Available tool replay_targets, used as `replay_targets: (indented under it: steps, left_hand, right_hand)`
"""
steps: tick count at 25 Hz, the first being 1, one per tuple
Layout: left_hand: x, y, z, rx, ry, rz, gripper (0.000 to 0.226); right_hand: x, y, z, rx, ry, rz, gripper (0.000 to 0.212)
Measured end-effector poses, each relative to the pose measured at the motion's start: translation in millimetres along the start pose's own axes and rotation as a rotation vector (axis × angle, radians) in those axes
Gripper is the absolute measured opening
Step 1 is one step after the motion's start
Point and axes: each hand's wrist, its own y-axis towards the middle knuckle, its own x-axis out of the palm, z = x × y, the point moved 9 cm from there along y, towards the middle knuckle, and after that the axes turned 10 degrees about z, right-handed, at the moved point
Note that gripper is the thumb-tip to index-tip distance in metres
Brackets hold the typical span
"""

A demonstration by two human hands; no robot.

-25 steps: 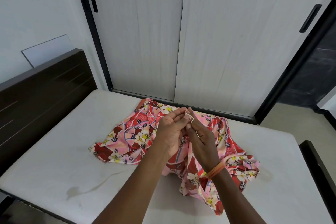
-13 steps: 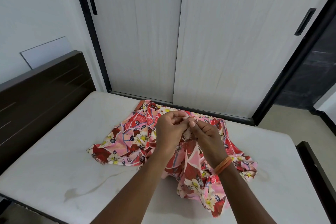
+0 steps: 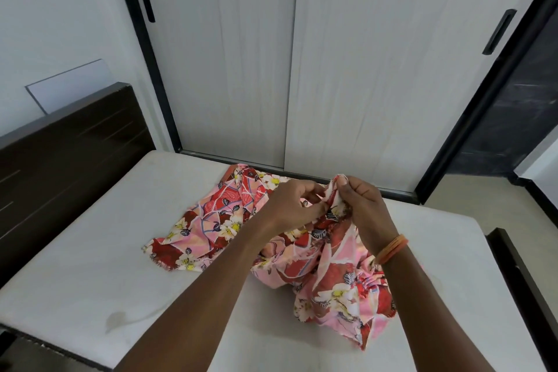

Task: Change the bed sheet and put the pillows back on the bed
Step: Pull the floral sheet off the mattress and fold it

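Note:
A crumpled pink and red floral bed sheet lies in a heap on the bare white mattress. My right hand pinches a bunched edge of the sheet and holds it lifted above the heap. My left hand is right beside it, fingers curled on the same bunch of fabric. Part of the sheet hangs below my right wrist, which wears orange bands. No pillows are in view.
A dark wooden headboard stands at the left end of the bed. Sliding wardrobe doors rise directly behind the mattress. A dark footboard edge runs along the right, with tiled floor beyond. The mattress has a stain near its front left.
Both hands have shifted right and lifted the pinched sheet edge higher. The fabric under my right wrist has bunched up and moved right with them.

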Motion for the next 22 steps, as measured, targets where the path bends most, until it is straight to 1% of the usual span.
replay_targets:
  steps: [3, 5, 7, 9, 11, 12, 14, 16, 19, 20, 22]
  left_hand:
    - [-8.0, -4.2, -4.1, 0.053, 0.083, 0.054, 0.029]
    - [-16.1, -4.4, -10.2, 0.057, 0.091, 0.138, 0.021]
    - [-23.3, -5.1, -18.2, 0.057, 0.083, 0.214, 0.014]
    - [-25.0, -6.2, -25.3, 0.039, 0.052, 0.234, 0.013]
    - [-25.6, -6.7, -31.9, 0.004, -0.008, 0.259, 0.008]
    - [-26.1, -6.6, -35.2, -0.017, -0.045, 0.279, 0.010]
    - [-18.5, -5.1, -41.1, -0.079, -0.182, 0.245, 0.010]
    - [-0.6, -5.3, -39.0, -0.131, -0.302, 0.136, 0.006]
    - [23.4, -5.5, -27.2, -0.080, -0.257, -0.014, 0.034]
    - [29.2, -4.7, -23.0, -0.056, -0.245, -0.047, 0.037]
    - [33.1, -0.9, -19.8, -0.012, -0.214, -0.048, 0.018]
  right_hand:
    - [6.6, 3.9, -5.1, -0.040, -0.033, -0.033, 0.038]
    - [13.8, 5.2, -10.2, -0.081, -0.059, -0.065, 0.038]
    - [18.6, 6.8, -14.0, -0.103, -0.057, -0.080, 0.035]
    - [18.8, 8.2, -14.7, -0.107, -0.039, -0.082, 0.033]
    - [15.8, 8.7, -12.0, -0.082, -0.008, -0.065, 0.033]
    - [13.3, 8.9, -9.9, -0.065, 0.003, -0.048, 0.033]
    - [8.9, 8.5, -6.2, -0.038, 0.001, -0.022, 0.035]
    - [6.9, 7.8, -3.6, -0.020, 0.001, -0.028, 0.036]
    - [4.5, 6.0, -1.9, 0.010, 0.032, -0.064, 0.036]
    - [1.6, 6.0, -1.6, 0.019, 0.034, -0.063, 0.036]
    - [-7.9, 6.9, -1.1, 0.022, 0.025, -0.034, 0.036]
